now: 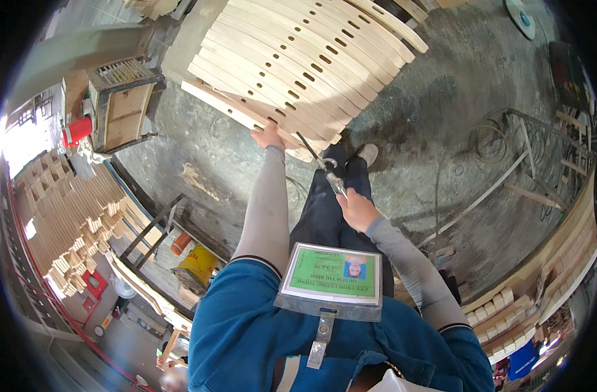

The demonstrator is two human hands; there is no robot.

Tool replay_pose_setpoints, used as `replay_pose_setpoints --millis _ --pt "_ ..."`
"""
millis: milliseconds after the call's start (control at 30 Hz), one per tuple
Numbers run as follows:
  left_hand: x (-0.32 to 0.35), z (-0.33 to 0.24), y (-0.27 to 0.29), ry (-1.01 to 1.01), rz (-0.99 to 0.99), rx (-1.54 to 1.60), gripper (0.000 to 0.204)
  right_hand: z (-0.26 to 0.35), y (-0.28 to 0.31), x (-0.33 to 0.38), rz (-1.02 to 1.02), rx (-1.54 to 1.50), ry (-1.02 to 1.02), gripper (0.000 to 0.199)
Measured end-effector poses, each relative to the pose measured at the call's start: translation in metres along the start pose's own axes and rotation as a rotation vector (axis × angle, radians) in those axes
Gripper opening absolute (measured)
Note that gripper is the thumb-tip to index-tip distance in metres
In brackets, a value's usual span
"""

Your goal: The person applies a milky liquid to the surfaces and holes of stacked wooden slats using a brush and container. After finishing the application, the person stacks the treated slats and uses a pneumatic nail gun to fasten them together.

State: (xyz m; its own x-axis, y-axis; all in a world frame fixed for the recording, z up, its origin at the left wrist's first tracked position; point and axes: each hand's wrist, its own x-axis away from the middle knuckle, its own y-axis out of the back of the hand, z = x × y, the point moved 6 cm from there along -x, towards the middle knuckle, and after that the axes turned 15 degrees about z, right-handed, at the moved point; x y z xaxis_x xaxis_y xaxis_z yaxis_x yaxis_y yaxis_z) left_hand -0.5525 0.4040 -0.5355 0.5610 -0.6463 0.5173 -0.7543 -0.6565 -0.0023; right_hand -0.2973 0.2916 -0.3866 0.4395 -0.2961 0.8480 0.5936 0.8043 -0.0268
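Observation:
A row of pale wooden slats (298, 59) with oval slots and small holes lies side by side ahead of me. My left hand (268, 136) is closed on the edge of the nearest slat (223, 108), by one of its slots. That slat sits slightly apart from the others at its left end. In my right hand (358, 210) is a metal air blow gun (334, 175) with a long, thin dark nozzle. The nozzle points up and left toward the near slats, just right of my left hand. My fingers partly hide the blow gun's grip.
A wooden box stand (119, 108) with a red object (76, 132) stands at left. Stacked wooden parts (76, 209) fill the far left, near a yellow container (197, 264). At right are a metal frame (527, 147) and a coiled hose (487, 140) on the concrete floor (442, 117).

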Motion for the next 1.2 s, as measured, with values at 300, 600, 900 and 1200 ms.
replay_pose_setpoints --millis 300,600,900,1200 --pt "0.001 0.002 -0.005 0.017 -0.013 -0.017 0.059 -0.001 0.014 -0.02 -0.02 -0.042 -0.026 0.032" --pt "0.013 0.002 -0.009 0.025 -0.032 -0.076 0.061 -0.023 0.071 0.0 -0.193 -0.155 -0.084 0.035" --pt "0.002 0.007 -0.018 0.109 -0.01 -0.109 0.06 -0.015 0.105 0.001 -0.16 -0.287 -0.063 0.038" --pt "-0.012 0.02 -0.036 0.337 0.237 0.101 0.056 0.0 0.133 -0.012 -0.178 -0.228 -0.086 0.036"
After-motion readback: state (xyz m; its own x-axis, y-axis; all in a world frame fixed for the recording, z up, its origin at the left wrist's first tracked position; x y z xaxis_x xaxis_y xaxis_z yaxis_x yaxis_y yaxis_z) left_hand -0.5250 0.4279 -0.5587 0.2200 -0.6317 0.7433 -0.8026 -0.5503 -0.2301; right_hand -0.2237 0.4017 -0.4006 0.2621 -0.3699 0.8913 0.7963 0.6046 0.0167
